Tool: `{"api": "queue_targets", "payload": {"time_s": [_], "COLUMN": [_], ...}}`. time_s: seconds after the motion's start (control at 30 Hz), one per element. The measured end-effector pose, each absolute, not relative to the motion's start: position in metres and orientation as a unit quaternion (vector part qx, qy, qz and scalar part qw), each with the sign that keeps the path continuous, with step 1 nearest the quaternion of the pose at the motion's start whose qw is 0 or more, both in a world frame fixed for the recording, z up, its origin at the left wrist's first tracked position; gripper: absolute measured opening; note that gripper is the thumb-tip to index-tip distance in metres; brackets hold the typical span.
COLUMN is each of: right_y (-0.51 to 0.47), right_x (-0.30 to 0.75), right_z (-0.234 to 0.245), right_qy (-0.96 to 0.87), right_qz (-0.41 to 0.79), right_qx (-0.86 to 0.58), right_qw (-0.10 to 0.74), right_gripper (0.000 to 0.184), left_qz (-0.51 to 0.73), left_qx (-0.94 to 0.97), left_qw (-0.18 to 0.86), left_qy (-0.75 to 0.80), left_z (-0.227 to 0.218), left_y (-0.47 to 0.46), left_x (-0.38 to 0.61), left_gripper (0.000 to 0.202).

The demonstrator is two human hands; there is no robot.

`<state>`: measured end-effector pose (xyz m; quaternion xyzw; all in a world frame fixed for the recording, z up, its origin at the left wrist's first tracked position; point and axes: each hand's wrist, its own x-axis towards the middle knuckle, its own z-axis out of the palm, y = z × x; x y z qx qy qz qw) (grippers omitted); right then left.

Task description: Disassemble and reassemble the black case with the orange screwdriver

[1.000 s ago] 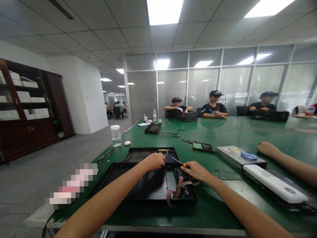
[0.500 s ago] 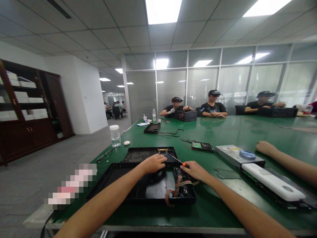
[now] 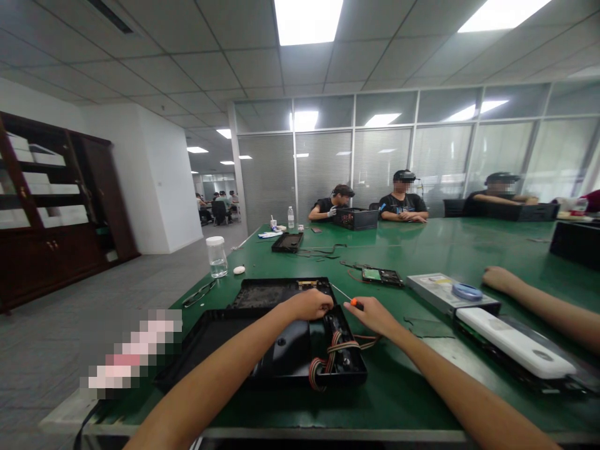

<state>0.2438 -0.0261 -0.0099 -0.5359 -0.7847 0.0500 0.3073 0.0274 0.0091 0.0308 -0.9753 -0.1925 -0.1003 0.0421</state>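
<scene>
My right hand (image 3: 375, 314) grips a screwdriver (image 3: 355, 302) with an orange handle, its thin shaft pointing up and left over the table, apart from the casing. My left hand (image 3: 315, 305) is closed, fingers curled down near the top right corner of an open black casing (image 3: 206, 340); what it may pinch is hidden. Striped ribbon cables (image 3: 335, 350) loop over the casing's right side. Behind it lies a second black casing half (image 3: 265, 292), with a brass-coloured piece (image 3: 307, 285) near its far edge.
To the right lie a metal box (image 3: 435, 287) with a blue tape roll (image 3: 467, 291), a white device (image 3: 515, 344), and another person's arm (image 3: 529, 300). A green circuit board (image 3: 372, 275) sits farther back. At left stand a jar (image 3: 217, 257) and glasses (image 3: 199, 294). Several people sit opposite.
My left hand has moved right to the casing's corner, its fingers curling in. My right hand has shifted slightly right, and the screwdriver tip has come away from the rear casing half.
</scene>
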Motion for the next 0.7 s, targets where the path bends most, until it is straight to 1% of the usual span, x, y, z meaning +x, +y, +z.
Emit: {"api": "queue_targets", "payload": {"time_s": [0.17,0.37,0.6,0.7], "right_y": [-0.023,-0.024,-0.028,-0.025], "right_x": [0.254,0.253,0.252,0.255], "right_z": [-0.01,-0.009,-0.002,-0.002], "right_qy": [-0.776,-0.774,-0.769,-0.759], "right_qz": [0.031,0.037,0.063,0.076], "right_qx": [-0.543,-0.547,-0.547,-0.552], "right_qw": [0.319,0.316,0.324,0.337], "right_gripper": [0.046,0.046,0.044,0.037], "left_qz": [-0.147,-0.194,-0.204,-0.194], "left_qx": [-0.963,-0.941,-0.946,-0.951], "left_qw": [-0.044,-0.107,-0.091,-0.079], "left_qy": [-0.224,-0.257,-0.234,-0.226], "left_z": [0.009,-0.002,-0.006,-0.006], "left_y": [0.014,0.021,0.021,0.018], "left_x": [0.025,0.023,0.024,0.023], "left_gripper": [0.014,0.016,0.019,0.019]}}
